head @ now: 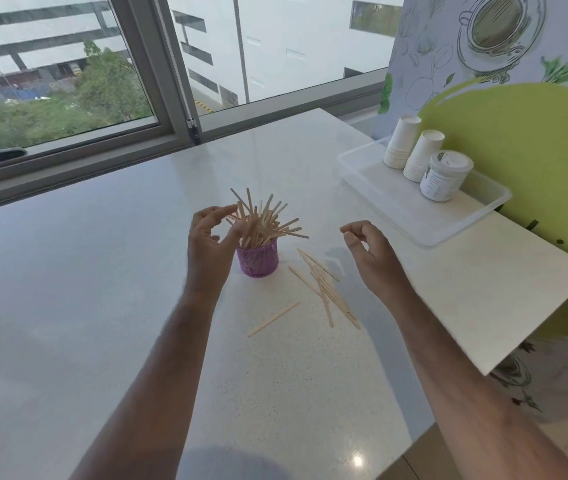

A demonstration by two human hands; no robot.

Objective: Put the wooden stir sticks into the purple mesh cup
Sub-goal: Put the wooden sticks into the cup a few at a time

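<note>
The purple mesh cup [258, 261] stands upright mid-table, with several wooden stir sticks [261, 220] fanning out of its top. My left hand [208, 240] is beside the cup's left side, fingers spread, fingertips touching the sticks in the cup and gripping none. More loose stir sticks [327, 289] lie in a loose pile on the table to the right of the cup, and a single stick [273, 319] lies apart in front. My right hand [367, 249] hovers above and right of that pile, fingers loosely curled and holding nothing.
The white table [102, 271] runs to a window sill at the back. A clear plastic tray [414, 216] at the right holds two stacks of white paper cups [402, 142] and a white jar [445, 176]. The table's right edge drops off near a green wall.
</note>
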